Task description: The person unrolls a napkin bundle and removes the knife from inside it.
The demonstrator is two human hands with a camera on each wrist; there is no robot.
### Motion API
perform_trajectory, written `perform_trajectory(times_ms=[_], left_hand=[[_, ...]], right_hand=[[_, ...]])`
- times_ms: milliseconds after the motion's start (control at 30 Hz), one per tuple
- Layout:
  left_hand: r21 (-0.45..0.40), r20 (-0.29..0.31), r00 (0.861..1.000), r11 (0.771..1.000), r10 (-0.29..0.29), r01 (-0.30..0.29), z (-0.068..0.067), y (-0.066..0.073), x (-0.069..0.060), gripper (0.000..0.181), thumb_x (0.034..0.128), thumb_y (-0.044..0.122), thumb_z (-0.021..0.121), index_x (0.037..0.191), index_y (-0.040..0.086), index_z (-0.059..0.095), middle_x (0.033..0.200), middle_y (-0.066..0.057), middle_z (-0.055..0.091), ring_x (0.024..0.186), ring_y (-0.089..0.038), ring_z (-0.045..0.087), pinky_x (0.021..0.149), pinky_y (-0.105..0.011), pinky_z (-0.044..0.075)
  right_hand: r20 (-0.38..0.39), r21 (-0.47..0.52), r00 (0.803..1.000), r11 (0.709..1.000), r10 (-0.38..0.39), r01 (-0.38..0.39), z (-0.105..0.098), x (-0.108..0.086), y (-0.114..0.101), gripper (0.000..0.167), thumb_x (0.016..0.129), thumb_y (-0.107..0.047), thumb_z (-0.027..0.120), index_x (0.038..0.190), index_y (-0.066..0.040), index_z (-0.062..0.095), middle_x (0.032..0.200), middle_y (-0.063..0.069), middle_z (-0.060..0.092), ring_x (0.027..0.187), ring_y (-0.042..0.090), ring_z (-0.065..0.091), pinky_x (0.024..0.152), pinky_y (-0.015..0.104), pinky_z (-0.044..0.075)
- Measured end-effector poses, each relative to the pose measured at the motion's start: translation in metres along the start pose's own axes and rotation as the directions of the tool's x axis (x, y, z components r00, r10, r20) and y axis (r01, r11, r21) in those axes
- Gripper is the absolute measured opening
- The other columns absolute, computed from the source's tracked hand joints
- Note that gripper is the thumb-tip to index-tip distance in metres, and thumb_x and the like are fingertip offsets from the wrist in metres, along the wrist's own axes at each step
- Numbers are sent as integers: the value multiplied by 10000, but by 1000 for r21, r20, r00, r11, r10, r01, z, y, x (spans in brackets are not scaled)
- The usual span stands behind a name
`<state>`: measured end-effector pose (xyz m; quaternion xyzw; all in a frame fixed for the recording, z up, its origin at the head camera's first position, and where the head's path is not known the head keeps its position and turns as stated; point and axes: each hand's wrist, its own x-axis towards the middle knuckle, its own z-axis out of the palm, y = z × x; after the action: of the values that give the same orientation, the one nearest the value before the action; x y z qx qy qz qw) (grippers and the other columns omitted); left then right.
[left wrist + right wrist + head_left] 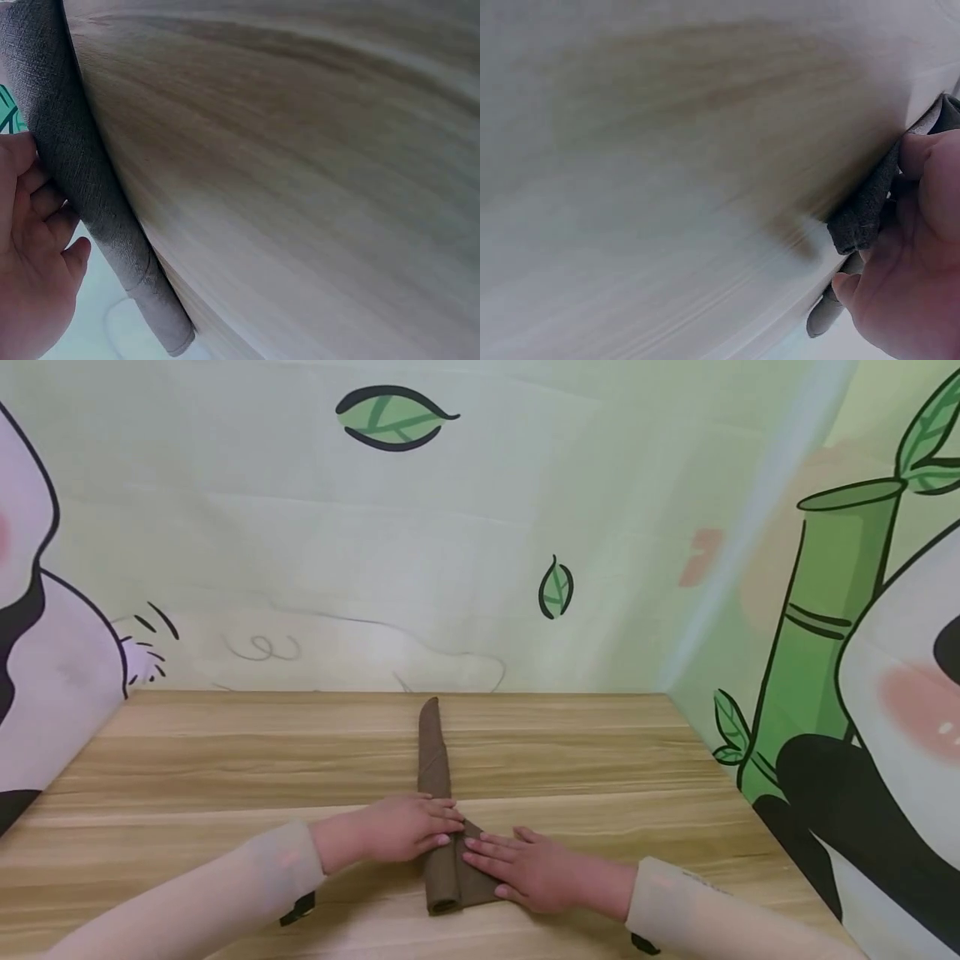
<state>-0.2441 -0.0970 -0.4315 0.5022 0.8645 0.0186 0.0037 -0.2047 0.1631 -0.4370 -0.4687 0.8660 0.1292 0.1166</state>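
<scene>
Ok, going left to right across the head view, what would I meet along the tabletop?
Left sleeve, left hand, brown cloth roll, right hand, right sleeve.

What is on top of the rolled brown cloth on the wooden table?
The person's left hand rests on the rolled brown cloth, and the right hand on its flat flap. The cloth directly beneath both hands is covered in the head view.
</scene>
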Motion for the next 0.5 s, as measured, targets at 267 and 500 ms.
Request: perform_trajectory(times_ms=[267,500], left_hand=[[-55,-29,1000,998,-8,6,-1,-3,-12,368,1078,237,500,1380,81,642,1447,-79,643,1403,-295,563,1116,-526,502],[-101,-48,998,994,-43,38,-5,-4,-19,383,1079,213,486,1410,75,620,1478,-81,617,1412,-309,552,1151,-499,476]], right_hand=[[19,1,999,999,37,-37,-2,-6,-2,554,1105,-368,404,1629,-221,298,1709,-44,284,1581,126,291,1237,472,387],[18,50,996,995,86,-86,4,-19,4,554,1098,-349,429,1621,-204,319,1705,-22,299,1579,150,305,1235,512,378]])
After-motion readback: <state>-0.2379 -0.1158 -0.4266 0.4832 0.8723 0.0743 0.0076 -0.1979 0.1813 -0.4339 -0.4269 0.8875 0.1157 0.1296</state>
